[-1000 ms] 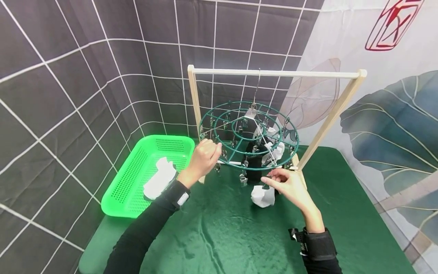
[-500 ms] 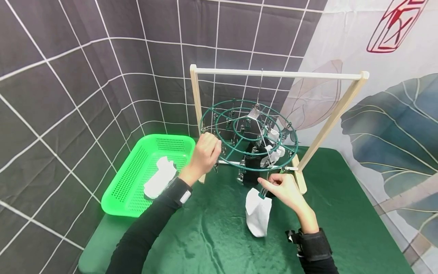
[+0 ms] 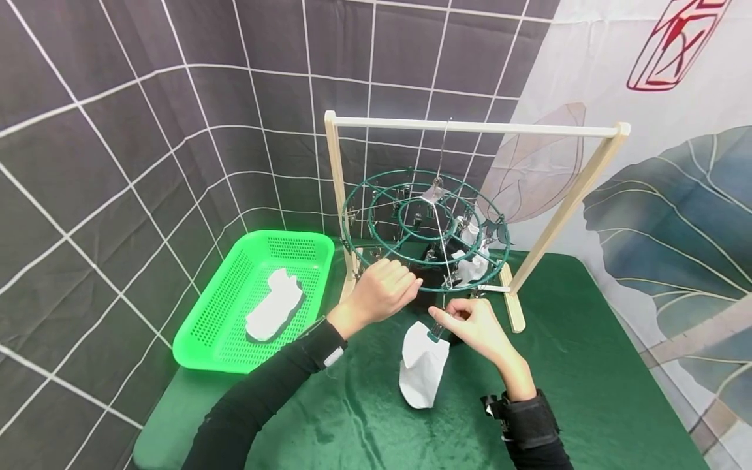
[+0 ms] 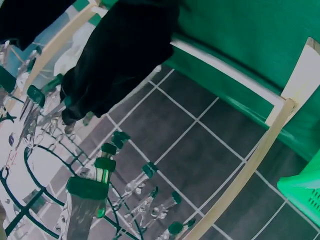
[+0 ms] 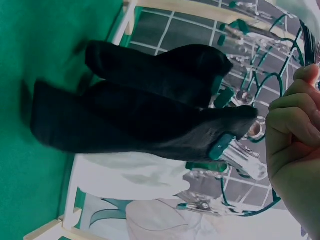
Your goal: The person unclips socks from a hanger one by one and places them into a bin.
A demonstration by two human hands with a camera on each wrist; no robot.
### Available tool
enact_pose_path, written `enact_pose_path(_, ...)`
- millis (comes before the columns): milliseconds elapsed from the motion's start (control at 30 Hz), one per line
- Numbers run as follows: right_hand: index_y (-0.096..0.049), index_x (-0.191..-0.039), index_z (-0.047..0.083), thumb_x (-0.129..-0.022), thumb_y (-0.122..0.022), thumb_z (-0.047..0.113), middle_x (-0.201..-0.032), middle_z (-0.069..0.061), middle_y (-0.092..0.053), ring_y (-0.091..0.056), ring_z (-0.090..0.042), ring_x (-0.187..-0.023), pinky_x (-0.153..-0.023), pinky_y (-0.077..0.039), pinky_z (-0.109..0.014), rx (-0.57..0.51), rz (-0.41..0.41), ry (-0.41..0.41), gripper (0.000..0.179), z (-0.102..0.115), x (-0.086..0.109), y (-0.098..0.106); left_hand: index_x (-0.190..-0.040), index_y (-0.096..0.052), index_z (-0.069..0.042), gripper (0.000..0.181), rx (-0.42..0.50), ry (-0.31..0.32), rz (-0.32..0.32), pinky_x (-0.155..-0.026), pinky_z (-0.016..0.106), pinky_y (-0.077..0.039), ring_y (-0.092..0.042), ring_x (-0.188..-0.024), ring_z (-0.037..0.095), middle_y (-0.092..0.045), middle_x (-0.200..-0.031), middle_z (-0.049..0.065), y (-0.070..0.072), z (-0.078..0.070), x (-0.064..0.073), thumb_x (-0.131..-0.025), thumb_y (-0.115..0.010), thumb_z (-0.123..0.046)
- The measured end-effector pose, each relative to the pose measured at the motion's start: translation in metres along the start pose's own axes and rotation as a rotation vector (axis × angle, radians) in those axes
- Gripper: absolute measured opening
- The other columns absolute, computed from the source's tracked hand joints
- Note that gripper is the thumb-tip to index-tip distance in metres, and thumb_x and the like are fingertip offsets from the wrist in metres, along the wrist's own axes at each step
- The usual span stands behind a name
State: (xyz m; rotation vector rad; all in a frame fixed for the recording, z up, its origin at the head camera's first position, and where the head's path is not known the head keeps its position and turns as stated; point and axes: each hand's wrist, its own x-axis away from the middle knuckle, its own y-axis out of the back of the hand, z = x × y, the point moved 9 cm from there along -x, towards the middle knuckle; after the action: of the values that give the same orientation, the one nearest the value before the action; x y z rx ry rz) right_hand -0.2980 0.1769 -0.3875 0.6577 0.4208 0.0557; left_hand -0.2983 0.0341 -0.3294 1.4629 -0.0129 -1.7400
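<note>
In the head view my right hand (image 3: 478, 329) pinches a metal clip (image 3: 436, 331) with green tips, below the front rim of a round green clip hanger (image 3: 376, 184). A white sock (image 3: 422, 375) hangs from that clip. My left hand (image 3: 383, 288) is close to the hanger's front left rim, fingers curled and back of the hand up. No thing shows in its grasp. Two black socks (image 5: 145, 117) hang from clips beside the right hand in the right wrist view, with a white sock (image 5: 132, 175) beyond them. Another white sock (image 3: 275, 307) lies in the green basket (image 3: 205, 320).
The hanger hooks onto the top bar (image 3: 487, 127) of a wooden rack, whose right leg (image 3: 566, 202) slants down to the green-covered table (image 3: 593, 391). Several loose clips (image 4: 147, 170) dangle from the rings. A grey grid-patterned cloth (image 3: 252, 39) stands behind.
My right hand has moved left with the clip, and the white sock has swung out from below it to hang fully in view. My left hand has moved right and slightly down along the rim.
</note>
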Motion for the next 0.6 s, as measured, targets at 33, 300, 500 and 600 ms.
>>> enact_pose_path(33,-0.044,-0.052,0.02,-0.086,-0.07,0.034,-0.051,0.013,-0.028,-0.027,-0.002,-0.046,-0.045,-0.024,-0.023,-0.001,0.004,0.006,0.045,0.0,0.0,-0.001,-0.069,-0.059,-0.011,0.027,-0.016,0.006,0.006,-0.054,0.027,-0.036,-0.047,-0.058,0.017,-0.05,-0.061,-0.001,-0.001,0.001,0.001,-0.094,-0.05,-0.019)
enact_pose_path(300,-0.049,-0.055,0.021,-0.087,-0.068,0.034,-0.052,0.012,-0.03,-0.03,-0.003,-0.047,-0.046,-0.026,-0.022,-0.015,0.014,0.029,0.04,0.0,-0.002,-0.005,-0.055,-0.05,-0.012,0.04,-0.008,0.043,0.015,-0.049,0.027,-0.033,-0.042,-0.049,0.015,-0.042,-0.051,-0.003,0.0,0.023,0.007,-0.094,-0.047,-0.018)
enact_pose_path(500,-0.047,-0.054,0.021,-0.087,-0.067,0.038,-0.051,0.011,-0.03,-0.03,-0.004,-0.046,-0.046,-0.027,-0.022,-0.015,0.036,0.023,0.042,0.003,-0.007,-0.013,-0.053,-0.049,-0.012,0.046,-0.001,0.073,0.054,-0.048,0.027,-0.032,-0.042,-0.049,0.016,-0.04,-0.05,-0.002,-0.004,0.038,0.012,-0.097,-0.04,-0.02)
enact_pose_path(600,-0.044,-0.053,0.022,-0.087,-0.067,0.039,-0.051,0.013,-0.027,-0.027,-0.003,-0.046,-0.046,-0.025,-0.022,0.012,0.023,0.038,0.045,0.006,-0.009,-0.016,-0.052,-0.047,-0.012,0.046,0.001,0.075,0.062,-0.049,0.027,-0.031,-0.04,-0.049,0.015,-0.039,-0.05,-0.002,-0.006,0.042,0.015,-0.097,-0.039,-0.02)
